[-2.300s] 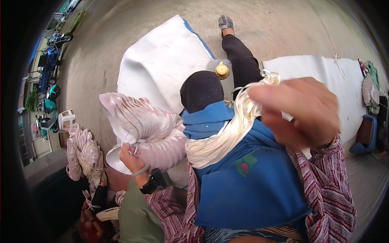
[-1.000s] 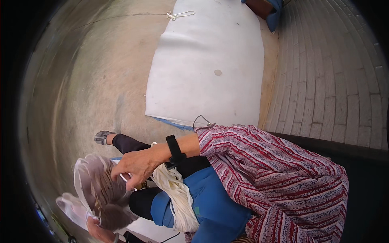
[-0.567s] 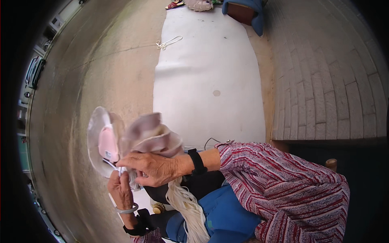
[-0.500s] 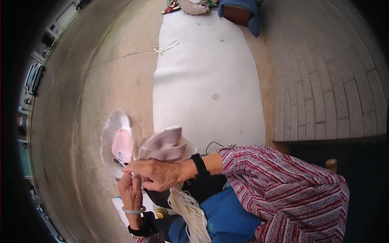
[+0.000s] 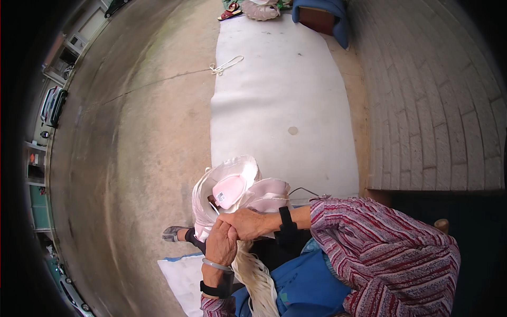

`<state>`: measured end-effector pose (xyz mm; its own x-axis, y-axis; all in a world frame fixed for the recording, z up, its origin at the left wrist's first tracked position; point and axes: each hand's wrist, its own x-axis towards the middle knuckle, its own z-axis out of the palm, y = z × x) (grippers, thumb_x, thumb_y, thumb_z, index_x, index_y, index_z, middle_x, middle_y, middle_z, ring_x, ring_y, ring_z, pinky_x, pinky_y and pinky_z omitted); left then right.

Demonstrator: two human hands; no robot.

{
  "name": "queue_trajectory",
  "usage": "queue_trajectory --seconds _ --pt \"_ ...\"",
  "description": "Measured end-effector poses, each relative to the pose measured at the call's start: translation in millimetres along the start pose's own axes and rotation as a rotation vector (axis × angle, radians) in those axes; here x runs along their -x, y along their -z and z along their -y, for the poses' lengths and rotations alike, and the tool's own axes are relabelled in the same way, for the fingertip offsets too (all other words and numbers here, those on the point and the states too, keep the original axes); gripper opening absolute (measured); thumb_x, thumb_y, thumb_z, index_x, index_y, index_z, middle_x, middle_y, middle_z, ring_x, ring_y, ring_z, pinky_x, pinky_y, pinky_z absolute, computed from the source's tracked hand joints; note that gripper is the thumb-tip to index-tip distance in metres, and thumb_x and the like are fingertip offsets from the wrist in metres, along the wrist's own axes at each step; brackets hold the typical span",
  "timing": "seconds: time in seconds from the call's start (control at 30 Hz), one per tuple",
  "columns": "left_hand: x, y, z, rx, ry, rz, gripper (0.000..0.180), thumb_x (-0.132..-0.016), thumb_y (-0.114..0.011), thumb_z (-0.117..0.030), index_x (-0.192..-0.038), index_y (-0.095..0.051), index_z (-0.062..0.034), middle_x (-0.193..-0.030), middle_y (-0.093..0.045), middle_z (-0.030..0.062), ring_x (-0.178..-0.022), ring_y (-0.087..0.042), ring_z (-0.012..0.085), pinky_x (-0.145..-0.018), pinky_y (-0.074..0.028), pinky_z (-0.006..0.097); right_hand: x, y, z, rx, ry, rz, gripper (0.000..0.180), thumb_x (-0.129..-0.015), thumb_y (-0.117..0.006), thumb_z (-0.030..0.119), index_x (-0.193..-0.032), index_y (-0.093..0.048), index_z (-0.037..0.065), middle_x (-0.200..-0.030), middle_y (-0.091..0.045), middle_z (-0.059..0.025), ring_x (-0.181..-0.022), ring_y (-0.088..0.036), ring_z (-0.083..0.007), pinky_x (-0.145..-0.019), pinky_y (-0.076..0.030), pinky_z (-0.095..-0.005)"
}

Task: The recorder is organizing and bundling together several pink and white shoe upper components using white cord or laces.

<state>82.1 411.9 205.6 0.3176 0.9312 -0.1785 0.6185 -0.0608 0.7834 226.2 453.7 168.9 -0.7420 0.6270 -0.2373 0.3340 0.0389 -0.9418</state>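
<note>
Both of my hands meet over my lap, fingers closed together. My left hand [image 5: 221,243] pinches a thin white shoelace [image 5: 214,208]. My right hand [image 5: 246,223] lies across its fingertips, closed at the same spot; its thumb is hidden. The lace runs up to a soft white and pink shoe upper [image 5: 232,168] just beyond my fingers. A pink padded tongue [image 5: 231,190] with a small printed label shows inside it. Pink folded pieces [image 5: 269,193] sit against its right side, above my right wrist. A bundle of long cream laces [image 5: 253,277] hangs over my lap.
A long white sheet [image 5: 282,95] covers the floor ahead, with a loose white cord [image 5: 227,64] on its left edge. Beyond it are a blue chair [image 5: 322,16] and red sandals [image 5: 231,11]. A brick wall [image 5: 422,116] rises at right. A shod foot [image 5: 171,233] shows at left.
My hands have moved right, carrying the shoe upper with them over the sheet's near left edge. The upper and pink pieces are now closer together. The foot at left has come into view.
</note>
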Motion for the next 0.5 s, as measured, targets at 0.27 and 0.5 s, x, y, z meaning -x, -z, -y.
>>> queue_trajectory --seconds 0.27,0.5 --pt "3.1 -8.9 -6.7 -0.076 0.06 -0.068 0.019 -0.093 -0.044 -0.014 -0.091 -0.056 0.0011 -0.095 -0.056 0.022 -0.086 -0.055 0.0411 -0.074 -0.045 0.046 -1.0 9.9 -1.4 0.112 -0.034 -0.001 0.039 -0.071 -0.065 0.02 -0.105 -0.055 0.002 -0.094 -0.064 -0.0222 -0.089 -0.062 -0.039 -0.078 -0.048 -0.0448" --pt "20.4 -9.8 -13.7 -0.337 0.049 -0.011 0.026 -0.09 -0.05 -0.018 -0.111 -0.053 -0.0019 -0.116 -0.056 0.0204 -0.097 -0.056 0.0389 -0.087 -0.043 0.048 -0.1 4.8 -16.2 0.199 -0.064 0.0 0.033 -0.076 -0.061 0.017 -0.106 -0.055 0.003 -0.085 -0.065 -0.0224 -0.082 -0.063 -0.0403 -0.073 -0.049 -0.0456"
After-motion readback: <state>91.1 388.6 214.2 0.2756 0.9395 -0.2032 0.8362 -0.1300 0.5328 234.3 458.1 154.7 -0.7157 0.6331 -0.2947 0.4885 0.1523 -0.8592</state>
